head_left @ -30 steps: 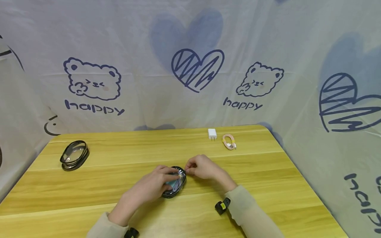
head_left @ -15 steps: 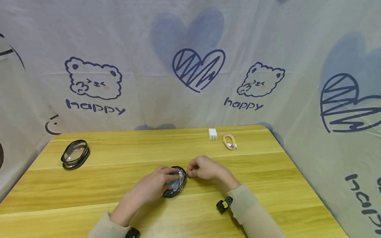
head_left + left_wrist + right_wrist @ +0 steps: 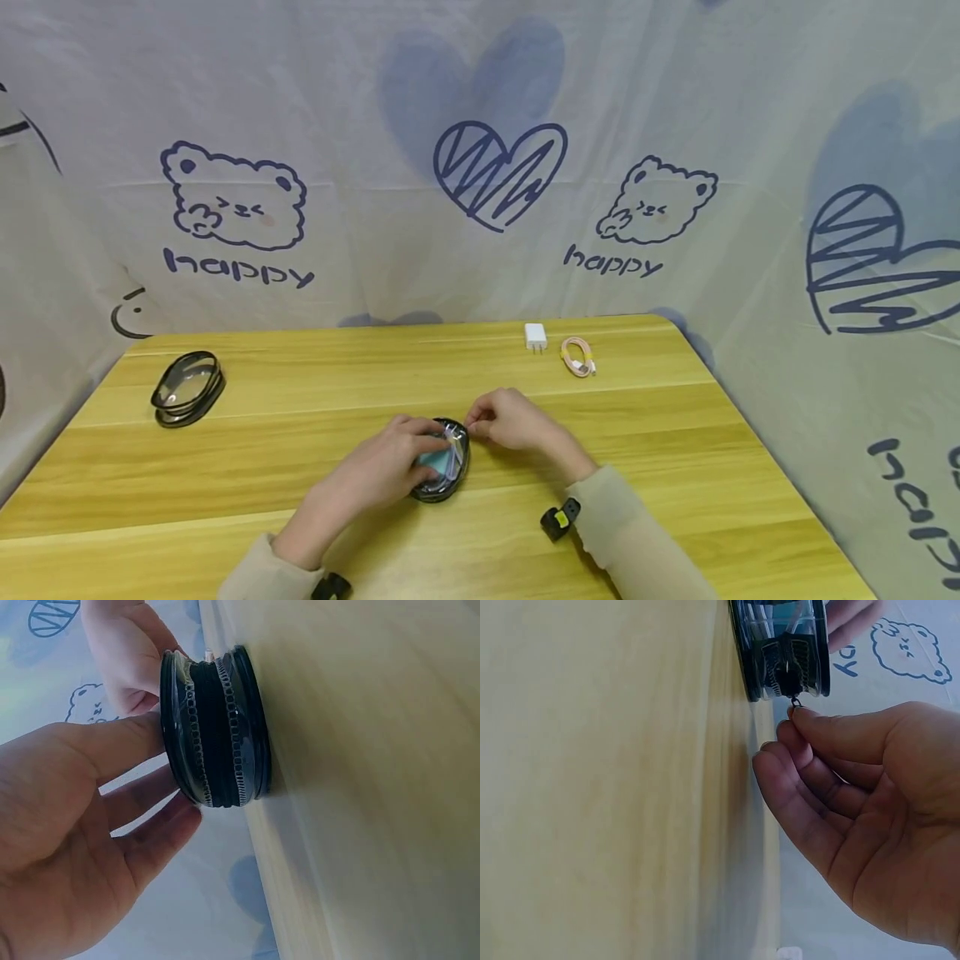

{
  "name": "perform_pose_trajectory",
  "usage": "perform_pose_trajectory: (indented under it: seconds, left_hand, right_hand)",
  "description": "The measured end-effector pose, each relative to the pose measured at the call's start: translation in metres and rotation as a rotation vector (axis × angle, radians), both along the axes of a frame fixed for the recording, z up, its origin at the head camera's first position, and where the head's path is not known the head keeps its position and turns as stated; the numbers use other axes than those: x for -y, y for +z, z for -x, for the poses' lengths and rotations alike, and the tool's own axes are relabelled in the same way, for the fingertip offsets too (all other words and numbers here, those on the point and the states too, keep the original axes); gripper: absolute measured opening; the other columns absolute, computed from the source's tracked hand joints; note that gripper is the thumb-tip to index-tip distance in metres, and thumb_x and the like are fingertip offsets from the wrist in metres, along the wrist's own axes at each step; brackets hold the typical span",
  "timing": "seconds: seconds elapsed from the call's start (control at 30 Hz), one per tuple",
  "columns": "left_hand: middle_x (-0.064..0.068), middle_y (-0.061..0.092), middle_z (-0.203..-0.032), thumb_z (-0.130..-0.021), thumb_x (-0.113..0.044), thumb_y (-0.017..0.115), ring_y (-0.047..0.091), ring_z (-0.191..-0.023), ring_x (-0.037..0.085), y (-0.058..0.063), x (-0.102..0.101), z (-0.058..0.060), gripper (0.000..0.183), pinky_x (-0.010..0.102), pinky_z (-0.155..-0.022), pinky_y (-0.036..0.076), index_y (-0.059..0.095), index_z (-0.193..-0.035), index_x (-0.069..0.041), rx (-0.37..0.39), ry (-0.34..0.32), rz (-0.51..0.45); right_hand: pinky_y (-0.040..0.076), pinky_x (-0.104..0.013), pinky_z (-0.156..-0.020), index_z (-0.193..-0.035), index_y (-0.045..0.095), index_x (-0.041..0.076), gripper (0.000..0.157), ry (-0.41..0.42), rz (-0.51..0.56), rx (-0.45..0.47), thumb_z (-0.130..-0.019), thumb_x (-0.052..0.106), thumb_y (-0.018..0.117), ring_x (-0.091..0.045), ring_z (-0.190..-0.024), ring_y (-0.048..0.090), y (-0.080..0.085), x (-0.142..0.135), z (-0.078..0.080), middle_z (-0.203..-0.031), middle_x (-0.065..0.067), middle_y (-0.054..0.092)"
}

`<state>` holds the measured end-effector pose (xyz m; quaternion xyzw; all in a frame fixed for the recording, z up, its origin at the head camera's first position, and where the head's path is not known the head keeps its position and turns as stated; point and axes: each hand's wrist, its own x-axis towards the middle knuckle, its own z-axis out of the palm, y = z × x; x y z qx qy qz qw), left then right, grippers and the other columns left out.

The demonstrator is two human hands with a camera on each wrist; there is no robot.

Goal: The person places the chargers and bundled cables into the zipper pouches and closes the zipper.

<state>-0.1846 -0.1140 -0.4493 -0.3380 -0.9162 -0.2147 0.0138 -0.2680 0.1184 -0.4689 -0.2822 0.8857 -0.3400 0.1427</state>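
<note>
A small round-ended zip case [image 3: 459, 468] with black piping and clear faces lies on the table between the hands. Through its top show a pale blue item [image 3: 433, 461] and a light-coloured strand. My left hand [image 3: 386, 467] rests on the case from the left, thumb and fingers spread over its top face. In the left wrist view, the zip's black tape [image 3: 214, 735] runs along the side wall. On the right side, my right hand [image 3: 510, 419] pinches the small zipper pull [image 3: 796, 702] between thumb and forefinger, right at the end of the case.
Another clear case with black edging [image 3: 187, 389] sits at the table's left. Towards the back right are a white plug charger [image 3: 535, 336] and a coiled pink cable [image 3: 577, 357]. A printed cloth [image 3: 367, 250] hangs behind the wooden table [image 3: 300, 375].
Both hands stay almost in place at the case. More of the pale blue item shows between my left fingers, and the case looks slightly turned. My right hand still pinches the zipper pull.
</note>
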Motion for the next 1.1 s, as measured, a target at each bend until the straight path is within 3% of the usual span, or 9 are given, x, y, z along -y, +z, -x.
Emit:
perform_pose_trajectory:
  seconds: [0.33, 0.7, 0.93, 1.1]
  left_hand:
    - [0.020, 0.061, -0.142, -0.091, -0.005, 0.079, 0.056, -0.129, 0.041, 0.000, 0.000, 0.000, 0.039, 0.051, -0.103, 0.054, 0.072, -0.128, 0.001, -0.007, -0.072, 0.042]
    - [0.021, 0.058, -0.146, -0.092, -0.006, 0.076, 0.059, -0.130, 0.043, 0.003, 0.000, 0.000, 0.045, 0.053, -0.107, 0.050, 0.066, -0.135, 0.005, 0.089, -0.011, 0.030]
    - [0.020, 0.058, -0.147, -0.092, -0.006, 0.076, 0.058, -0.131, 0.043, 0.003, -0.002, -0.002, 0.046, 0.053, -0.106, 0.051, 0.066, -0.136, 0.004, 0.103, 0.023, 0.035]
    - [0.019, 0.057, -0.148, -0.094, -0.004, 0.075, 0.057, -0.132, 0.042, 0.004, 0.000, -0.002, 0.045, 0.052, -0.105, 0.051, 0.065, -0.137, 0.003, 0.131, 0.006, 0.027]
  right_hand:
    - [0.051, -0.020, -0.062, -0.093, 0.077, 0.008, 0.009, -0.002, 0.004, -0.009, -0.099, 0.006, 0.070, -0.005, -0.069, 0.060, -0.001, 0.002, 0.000, -0.082, 0.003, 0.072]
    - [0.048, -0.021, -0.062, -0.093, 0.077, 0.007, 0.010, 0.048, -0.018, 0.017, -0.100, 0.009, 0.070, -0.007, -0.070, 0.057, 0.006, -0.005, 0.000, -0.082, 0.002, 0.071]
    - [0.052, -0.021, -0.062, -0.091, 0.076, 0.009, 0.010, 0.143, -0.009, 0.121, -0.099, 0.006, 0.070, -0.010, -0.069, 0.062, 0.009, -0.012, 0.002, -0.080, -0.001, 0.072]
    - [0.053, -0.022, -0.062, -0.092, 0.076, 0.008, 0.010, 0.140, -0.009, 0.154, -0.099, 0.006, 0.070, -0.013, -0.070, 0.064, 0.010, -0.012, 0.000, -0.080, -0.004, 0.072]
